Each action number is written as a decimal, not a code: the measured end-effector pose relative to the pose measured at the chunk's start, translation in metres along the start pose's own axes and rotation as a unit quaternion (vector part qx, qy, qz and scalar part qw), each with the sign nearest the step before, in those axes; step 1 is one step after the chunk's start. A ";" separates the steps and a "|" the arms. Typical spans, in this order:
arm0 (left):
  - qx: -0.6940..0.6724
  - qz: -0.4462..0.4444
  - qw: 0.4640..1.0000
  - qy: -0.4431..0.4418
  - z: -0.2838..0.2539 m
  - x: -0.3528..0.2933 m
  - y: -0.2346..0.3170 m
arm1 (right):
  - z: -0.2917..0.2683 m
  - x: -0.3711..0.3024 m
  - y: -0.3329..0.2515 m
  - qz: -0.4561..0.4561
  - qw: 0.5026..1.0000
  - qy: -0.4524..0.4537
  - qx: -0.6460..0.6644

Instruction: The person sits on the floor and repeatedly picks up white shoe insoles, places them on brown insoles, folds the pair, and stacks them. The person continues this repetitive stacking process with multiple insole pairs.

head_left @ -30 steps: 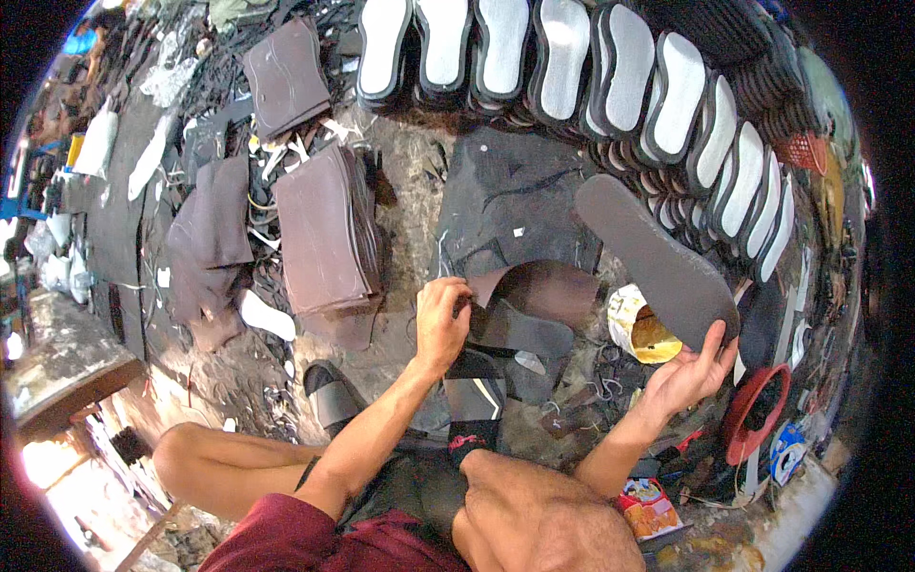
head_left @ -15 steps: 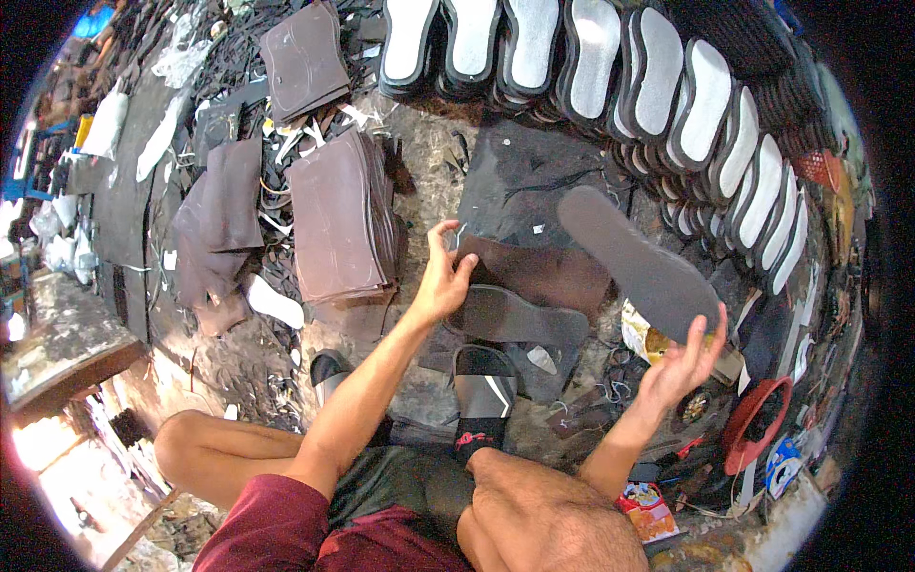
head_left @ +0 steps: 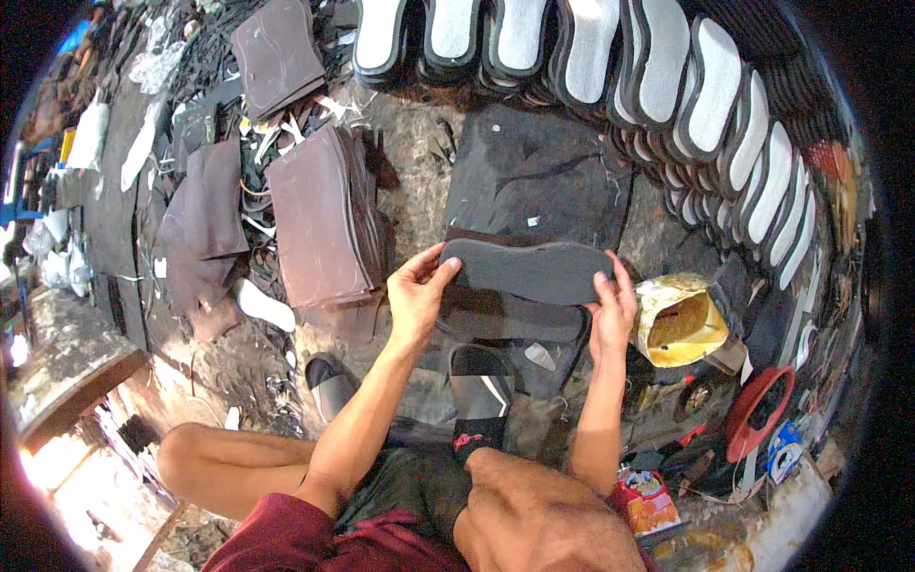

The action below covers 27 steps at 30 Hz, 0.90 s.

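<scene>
A dark grey shoe sole (head_left: 529, 272) is held level between my two hands, its long side running left to right. My left hand (head_left: 419, 291) pinches its left end, thumb on top. At the other end my right hand (head_left: 613, 303) grips it with thumb and fingers. Just beneath it, partly covered, lies another dark sole (head_left: 515, 319) on the work surface. Behind them spreads a black sheet (head_left: 534, 167) with small scraps on it.
Stacks of soles with white tops (head_left: 586, 52) curve along the far and right side. Brown sheets (head_left: 319, 219) are piled at the left. To the right stand a yellow-lined container (head_left: 681, 324) and a red ring-shaped rim (head_left: 760, 415). My sandalled foot (head_left: 479, 396) is near the soles.
The sole has come from the right to the middle and turned level. My left hand, empty before, now grips its left end. The container at the right is uncovered.
</scene>
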<state>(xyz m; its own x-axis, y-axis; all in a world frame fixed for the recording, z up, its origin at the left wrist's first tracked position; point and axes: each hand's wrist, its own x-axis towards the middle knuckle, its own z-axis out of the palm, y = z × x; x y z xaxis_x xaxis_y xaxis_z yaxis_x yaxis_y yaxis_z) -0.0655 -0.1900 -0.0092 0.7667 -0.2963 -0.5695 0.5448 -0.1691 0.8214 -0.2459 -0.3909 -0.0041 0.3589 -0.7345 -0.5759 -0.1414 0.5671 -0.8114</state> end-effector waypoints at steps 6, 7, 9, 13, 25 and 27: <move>0.169 0.049 0.984 -0.038 -0.004 0.027 -0.002 | -0.012 0.009 0.022 -0.032 0.990 0.068 -0.121; 0.155 0.044 0.986 -0.039 -0.003 0.030 -0.005 | -0.011 0.010 0.022 -0.030 0.988 0.070 -0.131; 0.126 0.034 0.991 -0.040 -0.001 0.032 -0.008 | -0.011 0.010 0.021 -0.026 0.985 0.075 -0.151; 0.153 0.047 0.987 -0.029 -0.001 0.038 -0.015 | -0.014 0.014 0.031 -0.045 0.981 0.077 -0.172; 0.114 0.017 0.992 -0.054 -0.006 0.043 -0.014 | -0.011 0.018 0.032 -0.027 0.984 0.060 -0.167; 0.137 0.019 0.989 -0.049 -0.003 0.042 -0.012 | -0.013 0.019 0.033 -0.031 0.983 0.069 -0.168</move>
<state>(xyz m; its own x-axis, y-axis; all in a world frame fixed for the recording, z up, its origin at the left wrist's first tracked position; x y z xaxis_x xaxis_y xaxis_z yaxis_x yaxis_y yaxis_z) -0.0388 -0.1975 -0.0435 0.7411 -0.3955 -0.5426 0.3932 -0.3994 0.8282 -0.2557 -0.3908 -0.0435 0.2503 -0.8208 -0.5134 -0.4286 0.3816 -0.8189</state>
